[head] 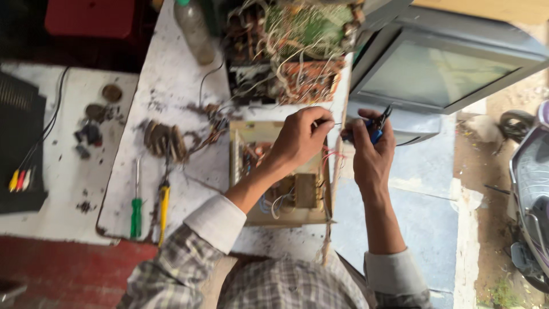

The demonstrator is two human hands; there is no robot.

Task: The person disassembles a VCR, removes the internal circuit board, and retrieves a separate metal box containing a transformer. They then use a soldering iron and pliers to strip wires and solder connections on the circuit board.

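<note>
While a thin wire [336, 123] stretches between both hands just above the centre of the view, the left hand [300, 137] pinches one end of it with fingers closed together. Just beside it at three o'clock, the right hand [370, 150] is clamped around small blue-handled pliers [374, 127], whose dark tip points up toward one o'clock; whether the tip bites the wire cannot be told. Directly under the left hand, toward six o'clock, lies an open circuit board [286, 186] in a shallow tan frame, with a boxy transformer and loose coloured leads. At twelve o'clock from the hands sits a bigger tangle of boards and wiring [291, 48]. At two o'clock a grey television set [440, 74] lies tilted on its back. Out at nine o'clock on the scuffed white workbench [171, 86] rest a dark coil [164, 140], a green-handled screwdriver [136, 209] and a yellow-handled screwdriver [163, 206], side by side. A plastic bottle [194, 28] stands at eleven o'clock. Far at three o'clock, part of a scooter [529, 189] shows on the ground.
</note>
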